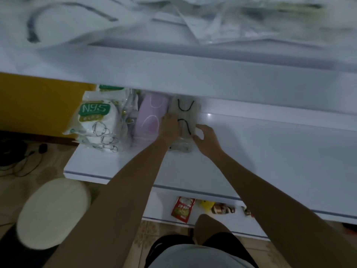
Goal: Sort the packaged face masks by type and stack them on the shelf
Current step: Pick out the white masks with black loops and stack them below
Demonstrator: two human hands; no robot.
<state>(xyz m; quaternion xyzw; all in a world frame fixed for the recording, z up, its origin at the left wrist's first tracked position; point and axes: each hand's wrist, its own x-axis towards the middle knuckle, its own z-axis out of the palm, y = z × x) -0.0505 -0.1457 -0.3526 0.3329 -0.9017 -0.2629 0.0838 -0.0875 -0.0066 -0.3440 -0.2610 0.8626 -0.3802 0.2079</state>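
The grey mask stack (185, 111), clear packets with black ear loops showing through, lies on the middle shelf (270, 151) with its far end tucked under the edge of the upper shelf (193, 74); both hands are on it. The left hand (170, 125) lies on the stack's left side, its fingers laid fairly straight across the top beside a black loop; the right hand (204, 136) is at the stack's right edge, fingers bent and thumb set against the near corner, so it holds that side. Touching the stack on the left is the lilac mask stack (150, 117), and further left, past some clear packets (129, 117) whose contents I cannot make out, stand the N95 packs (96, 120), white with a green label, piled at the shelf's left end. On the upper shelf lie more mask packs (231, 22), loose, overlapping and heavily blurred. The lower shelf (164, 209) carries a red sachet (182, 209), a yellow object (207, 205) and a small brown bottle (222, 209), all near 1 another. A cream round stool (52, 213) stands on the tiled floor at lower left; dark cables (17, 161) trail beyond it below a yellow panel (38, 103).
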